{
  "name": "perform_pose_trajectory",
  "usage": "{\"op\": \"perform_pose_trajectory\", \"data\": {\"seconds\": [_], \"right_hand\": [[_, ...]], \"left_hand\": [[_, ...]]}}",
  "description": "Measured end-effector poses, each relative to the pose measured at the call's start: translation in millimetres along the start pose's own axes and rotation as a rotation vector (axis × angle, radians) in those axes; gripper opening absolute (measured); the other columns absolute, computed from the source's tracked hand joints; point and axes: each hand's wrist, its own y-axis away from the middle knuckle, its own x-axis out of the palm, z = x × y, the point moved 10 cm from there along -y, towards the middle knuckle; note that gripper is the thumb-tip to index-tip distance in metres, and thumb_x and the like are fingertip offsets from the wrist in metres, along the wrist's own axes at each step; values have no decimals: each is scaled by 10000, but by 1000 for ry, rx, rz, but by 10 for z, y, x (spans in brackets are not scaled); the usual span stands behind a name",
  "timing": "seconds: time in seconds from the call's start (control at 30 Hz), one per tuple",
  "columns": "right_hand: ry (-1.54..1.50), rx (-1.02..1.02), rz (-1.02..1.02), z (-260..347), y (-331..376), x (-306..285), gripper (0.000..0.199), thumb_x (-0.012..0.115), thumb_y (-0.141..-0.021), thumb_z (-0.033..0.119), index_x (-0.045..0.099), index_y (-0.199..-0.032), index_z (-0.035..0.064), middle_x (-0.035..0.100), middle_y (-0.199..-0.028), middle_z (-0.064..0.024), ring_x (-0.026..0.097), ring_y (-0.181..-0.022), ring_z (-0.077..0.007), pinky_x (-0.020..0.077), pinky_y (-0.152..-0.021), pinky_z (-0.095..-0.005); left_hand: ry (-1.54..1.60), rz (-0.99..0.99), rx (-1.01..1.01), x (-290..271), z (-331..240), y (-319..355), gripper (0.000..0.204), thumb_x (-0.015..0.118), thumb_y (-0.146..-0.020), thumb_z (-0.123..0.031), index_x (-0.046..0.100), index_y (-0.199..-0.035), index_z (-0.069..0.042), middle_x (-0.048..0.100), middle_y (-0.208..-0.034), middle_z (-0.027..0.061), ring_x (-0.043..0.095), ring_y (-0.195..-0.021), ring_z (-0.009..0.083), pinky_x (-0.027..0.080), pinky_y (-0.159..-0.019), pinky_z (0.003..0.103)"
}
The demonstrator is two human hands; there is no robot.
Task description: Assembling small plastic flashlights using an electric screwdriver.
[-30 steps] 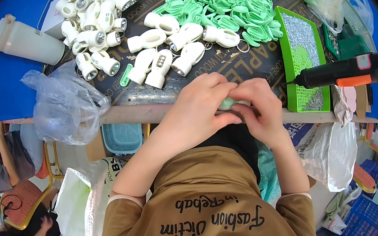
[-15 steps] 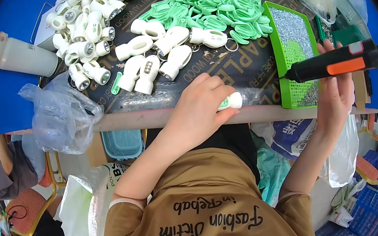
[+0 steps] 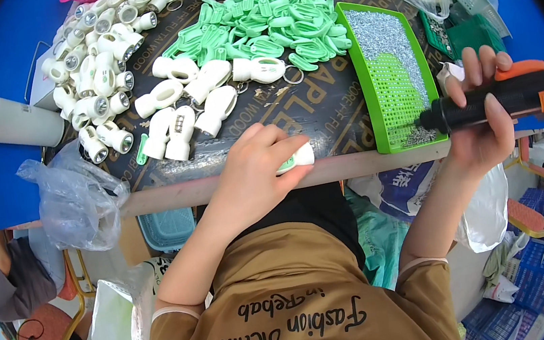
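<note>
My left hand (image 3: 251,166) is closed around a small white flashlight (image 3: 304,155) at the table's front edge, a bit of green showing on its side. On the right, my right hand (image 3: 481,107) grips a black and orange electric screwdriver (image 3: 475,109), its tip pointing left over the near end of a green perforated tray (image 3: 378,106). Small silver screws (image 3: 421,136) lie below that tip; whether it touches one is too small to tell. Several white flashlight bodies (image 3: 213,109) lie beyond my left hand, and a heap of green plastic clips (image 3: 267,21) sits behind them.
A big pile of white flashlights (image 3: 100,69) fills the back left, beside a white lidded jar (image 3: 14,120). A clear plastic bag (image 3: 79,200) hangs over the front edge. Dark green bins (image 3: 472,33) stand right of the tray. Another person's arm shows far left.
The view has shifted, moving the table contents left in the picture. My right hand has turned the screwdriver, and its tip is now over the tray's near screws. My left hand keeps the flashlight.
</note>
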Motion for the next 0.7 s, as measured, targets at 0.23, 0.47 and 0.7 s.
{"op": "perform_pose_trajectory", "data": {"seconds": [0.23,0.47,0.7], "right_hand": [[229,-54,-237,-105,119,-190,484,594,-843,380,421,-1094,4,503,-660,-72,490,-570,-172,415,-579,-314],[291,-21,-355,-223,284,-268,662,572,-756,596,431,-1069,30,496,-634,-66,466,-527,-162,386,-539,-288],[306,-95,-404,-90,377,-242,420,579,-823,361,437,-979,-2,501,-589,-100,475,-467,-166,418,-458,-287]], "left_hand": [[0,24,-14,11,19,-6,302,722,-640,-144,660,-919,-46,574,-767,79,545,-728,240,446,-641,330],[8,28,4,26,12,-28,314,729,-631,-153,662,-921,-52,574,-759,78,546,-719,245,438,-630,334],[11,39,-7,27,28,-27,315,734,-631,-137,661,-926,-50,575,-758,80,545,-716,246,431,-626,329]]}}
